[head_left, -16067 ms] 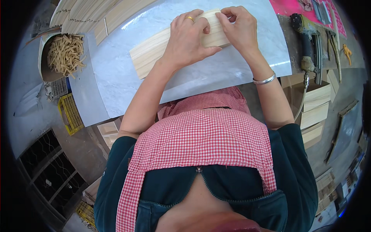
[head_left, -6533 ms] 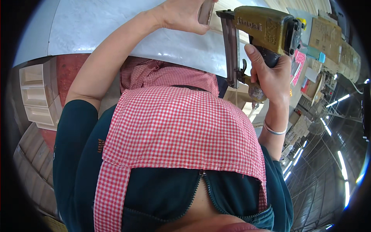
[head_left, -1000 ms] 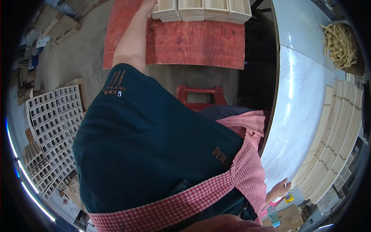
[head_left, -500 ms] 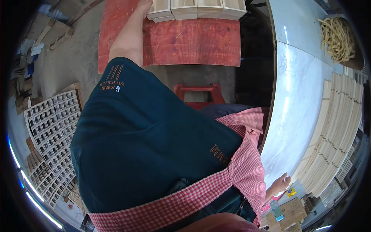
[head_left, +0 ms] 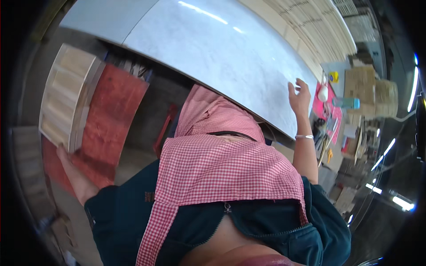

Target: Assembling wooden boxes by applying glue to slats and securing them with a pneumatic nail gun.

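At the left, my left hand [head_left: 65, 154] touches the near corner of a stack of pale wooden boxes [head_left: 76, 60] with open compartments. Its fingers are mostly hidden and small there, so a grip cannot be made out. The boxes stand on a red wooden board [head_left: 108, 115]. On the right, my right hand [head_left: 300, 95] is raised over the end of a glossy white tabletop [head_left: 213, 53]. Its fingers are apart and slightly curled, with nothing between them. A bracelet [head_left: 304, 136] circles that wrist.
Long pale wooden strips [head_left: 310, 26] are stacked along the table's far side. Beyond my right hand are a pink cloth [head_left: 320, 105], a bluish bottle [head_left: 346, 103], a yellow pack [head_left: 333, 77] and a cardboard box [head_left: 358, 86]. A red stool [head_left: 165, 128] stands below the table.
My view has swung to the right, so the white table now spans the top and the boxes sit at the left. My left hand stays at the boxes; my right hand shows more fully.
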